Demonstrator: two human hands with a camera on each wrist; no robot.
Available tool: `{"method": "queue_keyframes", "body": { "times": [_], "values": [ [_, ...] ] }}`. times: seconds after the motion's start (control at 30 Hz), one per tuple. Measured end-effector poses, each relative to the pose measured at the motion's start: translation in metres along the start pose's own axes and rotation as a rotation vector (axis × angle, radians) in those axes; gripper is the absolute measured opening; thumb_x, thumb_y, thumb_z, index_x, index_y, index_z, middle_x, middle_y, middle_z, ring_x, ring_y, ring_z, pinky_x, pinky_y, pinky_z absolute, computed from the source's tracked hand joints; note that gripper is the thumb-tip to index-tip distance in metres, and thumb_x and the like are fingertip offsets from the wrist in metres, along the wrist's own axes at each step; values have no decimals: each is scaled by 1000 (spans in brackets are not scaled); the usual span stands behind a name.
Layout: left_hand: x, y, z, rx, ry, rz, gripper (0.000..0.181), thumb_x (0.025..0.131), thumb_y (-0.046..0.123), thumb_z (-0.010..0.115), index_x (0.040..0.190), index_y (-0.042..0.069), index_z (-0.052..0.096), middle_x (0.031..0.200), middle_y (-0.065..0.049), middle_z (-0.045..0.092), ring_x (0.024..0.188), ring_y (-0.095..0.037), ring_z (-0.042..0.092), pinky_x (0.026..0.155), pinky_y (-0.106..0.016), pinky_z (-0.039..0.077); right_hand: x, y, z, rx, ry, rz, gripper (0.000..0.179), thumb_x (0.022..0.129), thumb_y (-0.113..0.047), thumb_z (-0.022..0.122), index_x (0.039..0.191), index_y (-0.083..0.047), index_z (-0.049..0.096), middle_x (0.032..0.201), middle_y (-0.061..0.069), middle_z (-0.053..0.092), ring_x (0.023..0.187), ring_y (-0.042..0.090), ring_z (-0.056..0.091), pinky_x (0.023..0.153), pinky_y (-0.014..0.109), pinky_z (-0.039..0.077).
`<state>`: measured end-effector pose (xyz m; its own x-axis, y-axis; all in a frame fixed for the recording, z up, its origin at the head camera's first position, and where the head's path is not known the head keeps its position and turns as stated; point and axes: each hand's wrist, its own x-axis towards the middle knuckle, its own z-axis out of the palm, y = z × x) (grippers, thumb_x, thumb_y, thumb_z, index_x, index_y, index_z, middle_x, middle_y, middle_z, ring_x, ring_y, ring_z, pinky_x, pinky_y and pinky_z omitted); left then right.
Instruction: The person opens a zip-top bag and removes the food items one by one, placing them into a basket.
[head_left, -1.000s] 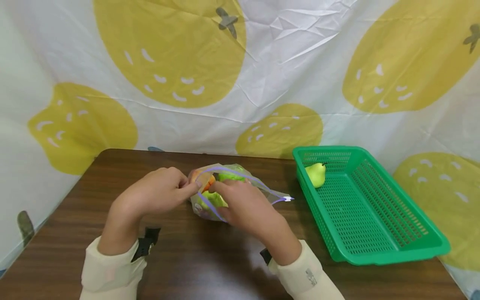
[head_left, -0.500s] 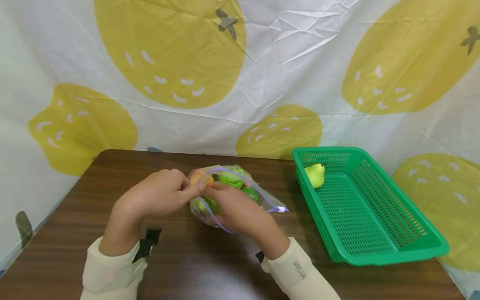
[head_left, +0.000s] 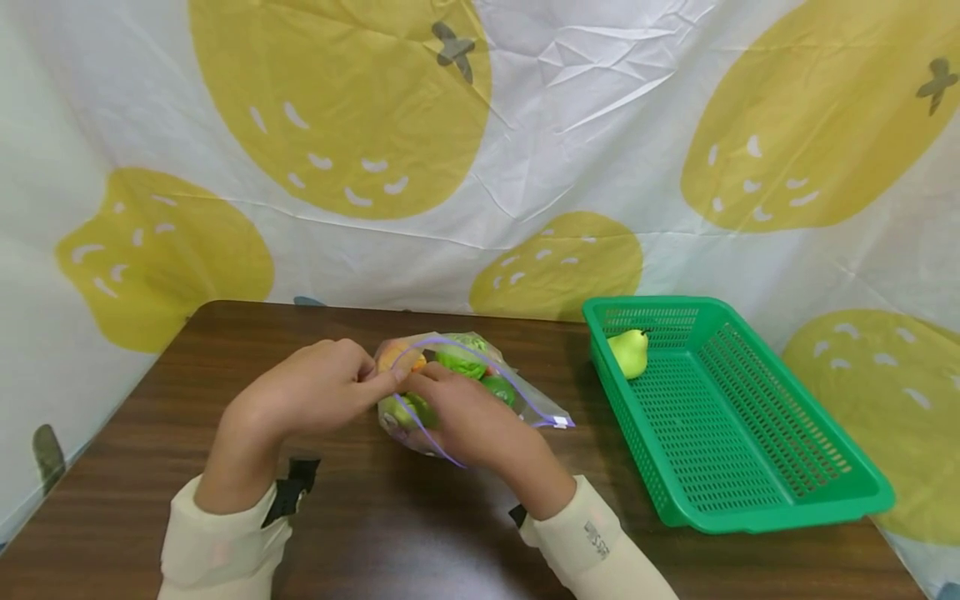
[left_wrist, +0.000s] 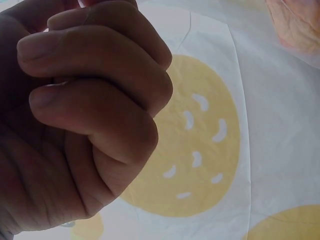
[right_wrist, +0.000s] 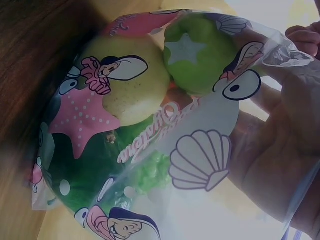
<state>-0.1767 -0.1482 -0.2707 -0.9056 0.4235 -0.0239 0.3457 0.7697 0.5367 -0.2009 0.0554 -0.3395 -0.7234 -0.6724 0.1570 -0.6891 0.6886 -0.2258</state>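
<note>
Left hand (head_left: 318, 385): fingers curled, pinching the rim of a printed transparent film bag (head_left: 534, 403) on the wood-grain worktop (head_left: 360, 521). Right hand (head_left: 483, 415): inside, among rounded produce (right_wrist: 137, 97); grip indeterminable. Beyond: perforated green basket (head_left: 787, 517) containing smooth pear (head_left: 630, 354); creased fabric (head_left: 390, 275).

- Bag (right_wrist: 200, 162): clear, purple-edged, pink starfish print.
- Basket (head_left: 720, 442), right of bag: green.
- Pear (head_left: 630, 352), right of bag: yellow-green.
- Bench (head_left: 360, 533), under bag: dark brown.
- Cloth (head_left: 577, 167), behind bag: white, yellow fruit print.

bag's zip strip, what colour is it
Purple, with a white slider at one end; the zip strip of the bag shows best in the head view.
</note>
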Motion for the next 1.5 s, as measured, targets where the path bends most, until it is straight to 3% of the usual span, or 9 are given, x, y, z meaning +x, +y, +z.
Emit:
{"method": "queue_keyframes", "body": {
  "times": [0.2, 0.43, 0.67, 0.8, 0.9, 1.07, 1.5],
  "values": [
    [0, 0, 0, 6, -2, -7, 58, 102, 49, 50, 53, 19, 38, 50, 9, 29, 48, -8, 28, 50, -26, 29, -3, 2, -4, 25, 3, 2, 44, 91, -33, 75, 129, -18, 59, 126, 1, 62, 114, 17, 63, 96, 34, 52],
    [0, 0, -1, 11, 6, -23, 61, 100, 57, 50, 54, 19, 36, 51, 9, 29, 48, -8, 27, 50, -27, 30, -7, 5, -11, 54, 22, -29, 45, 91, -35, 74, 131, -20, 57, 125, -1, 62, 116, 14, 61, 99, 31, 50],
    [1, -3, -2, 14, 4, 14, 57, 101, 52, 50, 55, 19, 38, 51, 9, 30, 49, -9, 29, 50, -28, 30, -14, 3, -24, 0, 42, -36, 41, 87, -26, 77, 124, -16, 61, 116, -2, 63, 103, 11, 61, 91, 30, 51],
    [1, -3, -3, 12, 2, -8, 58, 101, 51, 49, 55, 19, 39, 52, 9, 30, 49, -9, 29, 50, -28, 30, -17, 1, -30, -21, 46, -35, 39, 86, -25, 77, 120, -14, 63, 112, -2, 62, 98, 11, 59, 88, 30, 51],
    [1, -3, -3, 12, -2, -29, 60, 101, 54, 48, 54, 18, 39, 52, 8, 31, 49, -9, 29, 51, -28, 30, -20, -1, -35, -23, 52, -44, 40, 86, -25, 78, 121, -14, 63, 113, -2, 64, 100, 12, 60, 89, 31, 51],
    [1, -3, -4, 16, 0, -12, 58, 101, 53, 48, 55, 19, 40, 52, 8, 31, 49, -10, 30, 50, -29, 30, -27, -6, -45, 5, 58, -53, 43, 86, -24, 79, 125, -15, 64, 117, 1, 65, 107, 16, 60, 94, 33, 51],
    [1, -5, -5, 1, -16, -11, 55, 101, 47, 50, 56, 19, 41, 52, 8, 32, 48, -9, 30, 50, -29, 30, -44, -15, -61, 34, 97, -36, 42, 86, -26, 81, 124, -19, 64, 120, -7, 61, 103, 10, 59, 90, 30, 52]
  ]
}}
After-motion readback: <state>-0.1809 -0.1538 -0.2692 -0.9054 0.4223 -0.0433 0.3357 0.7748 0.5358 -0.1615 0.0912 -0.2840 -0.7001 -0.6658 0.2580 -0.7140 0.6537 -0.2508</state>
